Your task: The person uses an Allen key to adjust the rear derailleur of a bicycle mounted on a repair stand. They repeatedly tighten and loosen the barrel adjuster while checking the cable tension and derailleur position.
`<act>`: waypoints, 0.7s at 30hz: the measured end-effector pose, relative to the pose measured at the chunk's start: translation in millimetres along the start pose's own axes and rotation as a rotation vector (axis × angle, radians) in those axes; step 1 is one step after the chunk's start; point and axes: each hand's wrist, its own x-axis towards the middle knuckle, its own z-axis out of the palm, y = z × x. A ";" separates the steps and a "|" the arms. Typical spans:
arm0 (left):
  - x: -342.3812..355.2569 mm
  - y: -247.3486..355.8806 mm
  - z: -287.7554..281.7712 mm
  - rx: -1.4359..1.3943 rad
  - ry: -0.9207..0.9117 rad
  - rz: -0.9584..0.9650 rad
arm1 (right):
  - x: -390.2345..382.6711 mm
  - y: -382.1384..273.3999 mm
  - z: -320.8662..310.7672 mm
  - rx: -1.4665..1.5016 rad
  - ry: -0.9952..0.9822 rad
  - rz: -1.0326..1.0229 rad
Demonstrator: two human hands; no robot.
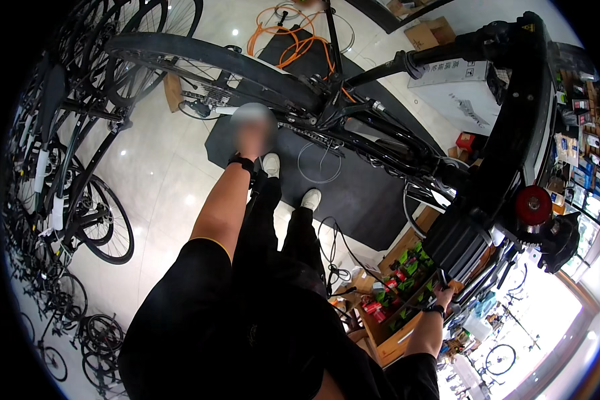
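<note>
A black bicycle (353,127) hangs in a repair stand (523,113) with a red knob (533,205). Its wheel (207,67) points to the upper left. My left hand (252,137) is stretched forward just under the tyre, near the chain (300,128). The hand is blurred, so its grip is hidden; a black band sits on the wrist. My right hand (443,292), also with a wrist band, is raised at the lower right. Its fingers close around a thin dark bar under a black ribbed block (457,241) by the stand.
A dark mat (353,193) lies under the bicycle; my white shoes (292,180) stand on it. Several parked bicycles (67,173) line the left side. An orange hose (293,40) coils beyond. An open box of small red and green parts (397,283) and shelves (580,153) are on the right.
</note>
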 end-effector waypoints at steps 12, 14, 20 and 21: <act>-5.9 11.5 -12.3 -0.509 0.004 -0.214 | 19.2 -2.5 -6.2 0.066 -0.074 -0.027; -4.8 28.0 -14.6 -0.448 -0.093 -0.317 | 10.0 -3.4 -12.7 0.094 -0.050 -0.018; -14.3 47.2 -32.5 -0.558 -0.088 -0.388 | -44.6 -0.1 -9.0 0.033 -0.102 0.064; -17.1 57.4 -37.8 -0.599 -0.096 -0.414 | -62.0 9.5 -3.2 0.022 -0.132 0.074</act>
